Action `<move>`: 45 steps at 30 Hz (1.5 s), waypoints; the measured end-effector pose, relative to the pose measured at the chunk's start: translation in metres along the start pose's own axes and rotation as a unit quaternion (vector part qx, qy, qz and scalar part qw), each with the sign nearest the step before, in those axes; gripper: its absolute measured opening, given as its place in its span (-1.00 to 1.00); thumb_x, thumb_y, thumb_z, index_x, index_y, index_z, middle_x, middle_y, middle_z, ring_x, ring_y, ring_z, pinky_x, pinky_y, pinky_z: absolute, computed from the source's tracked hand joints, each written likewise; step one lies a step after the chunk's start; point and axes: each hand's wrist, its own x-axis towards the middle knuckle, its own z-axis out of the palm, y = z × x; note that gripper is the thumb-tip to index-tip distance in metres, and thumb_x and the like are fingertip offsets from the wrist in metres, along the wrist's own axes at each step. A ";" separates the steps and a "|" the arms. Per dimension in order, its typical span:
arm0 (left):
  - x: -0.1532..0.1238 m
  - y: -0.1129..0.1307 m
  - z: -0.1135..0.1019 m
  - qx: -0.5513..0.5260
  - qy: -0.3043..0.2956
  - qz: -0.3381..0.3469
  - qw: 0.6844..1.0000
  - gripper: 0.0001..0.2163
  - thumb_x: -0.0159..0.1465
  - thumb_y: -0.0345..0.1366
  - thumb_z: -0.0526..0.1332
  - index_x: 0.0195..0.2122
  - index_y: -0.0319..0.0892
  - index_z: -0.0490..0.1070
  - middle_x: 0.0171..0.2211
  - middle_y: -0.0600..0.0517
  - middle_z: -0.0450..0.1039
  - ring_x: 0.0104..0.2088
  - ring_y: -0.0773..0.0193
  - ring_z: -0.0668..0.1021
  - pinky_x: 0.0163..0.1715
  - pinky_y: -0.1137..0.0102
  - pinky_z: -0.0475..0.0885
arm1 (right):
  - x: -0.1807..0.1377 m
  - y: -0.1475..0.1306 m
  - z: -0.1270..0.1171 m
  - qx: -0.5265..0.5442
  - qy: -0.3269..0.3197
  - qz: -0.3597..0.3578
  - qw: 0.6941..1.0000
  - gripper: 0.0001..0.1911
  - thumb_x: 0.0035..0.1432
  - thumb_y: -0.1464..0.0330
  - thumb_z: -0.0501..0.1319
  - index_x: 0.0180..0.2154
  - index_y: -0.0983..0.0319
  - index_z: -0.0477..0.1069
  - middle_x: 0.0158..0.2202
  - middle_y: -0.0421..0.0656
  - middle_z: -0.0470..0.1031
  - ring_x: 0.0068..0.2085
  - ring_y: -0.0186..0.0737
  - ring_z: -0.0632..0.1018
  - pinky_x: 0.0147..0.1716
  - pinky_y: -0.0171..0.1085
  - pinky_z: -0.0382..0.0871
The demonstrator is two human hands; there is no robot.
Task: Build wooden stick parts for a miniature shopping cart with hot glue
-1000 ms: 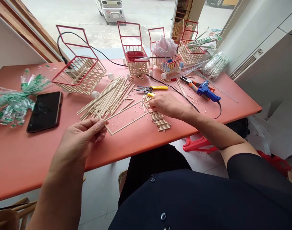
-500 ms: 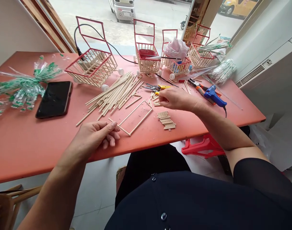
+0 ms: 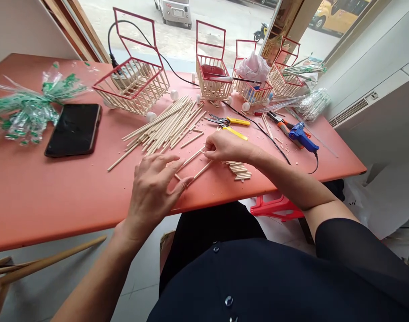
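Your left hand (image 3: 153, 188) is open, fingers spread over the near end of the frame (image 3: 200, 170) on the worktop (image 3: 56, 192); your right hand (image 3: 227, 147) pinches its far end. Pull unevenly and a joint may crack — or your wrist scatters the cut sticks (image 3: 239, 170).
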 end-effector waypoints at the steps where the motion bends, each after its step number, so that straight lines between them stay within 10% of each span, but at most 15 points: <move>1: -0.002 -0.001 0.004 0.008 -0.009 0.012 1.000 -0.66 0.49 -0.05 0.29 0.19 -0.02 0.62 0.20 -0.16 0.66 0.26 -0.21 0.56 0.36 -0.14 0.36 | 0.000 0.000 0.001 -0.009 0.001 0.001 1.000 -0.80 0.22 0.48 0.26 -0.33 0.36 0.69 -0.44 -0.11 0.60 -0.43 -0.30 0.39 -0.38 -0.24 0.10; 45: -0.007 0.007 0.010 0.014 -0.045 0.017 0.999 -0.70 0.52 -0.08 0.27 0.15 -0.04 0.64 0.24 -0.18 0.65 0.32 -0.23 0.55 0.31 -0.15 0.38 | -0.004 -0.018 -0.001 0.030 -0.047 -0.014 0.998 -0.78 0.29 0.42 0.26 -0.33 0.38 0.66 -0.51 -0.20 0.47 -0.44 -0.35 0.32 -0.40 -0.25 0.08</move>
